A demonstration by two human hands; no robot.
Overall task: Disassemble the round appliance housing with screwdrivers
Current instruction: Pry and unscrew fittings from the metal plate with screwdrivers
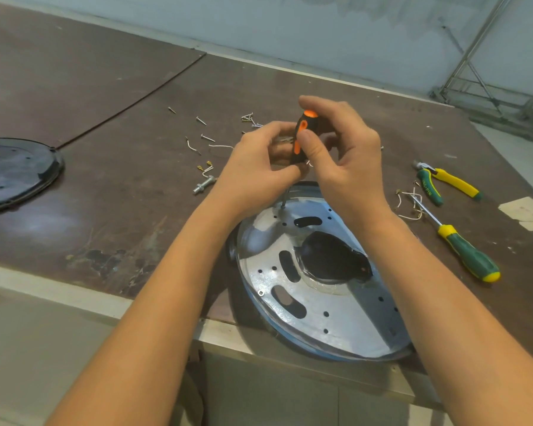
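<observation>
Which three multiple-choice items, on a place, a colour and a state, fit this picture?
1. Where do the pliers lie? A) right of the housing B) left of it C) inside it
2. What colours has the held screwdriver on its handle? A) green and yellow B) orange and black C) red and blue
3. How is the green screwdriver? A) held in a hand B) upright on a screw C) lying free on the table
Answers: A, the pliers rest beyond the housing's right rim; B, its handle shows orange and black; C, no hand touches it.
</observation>
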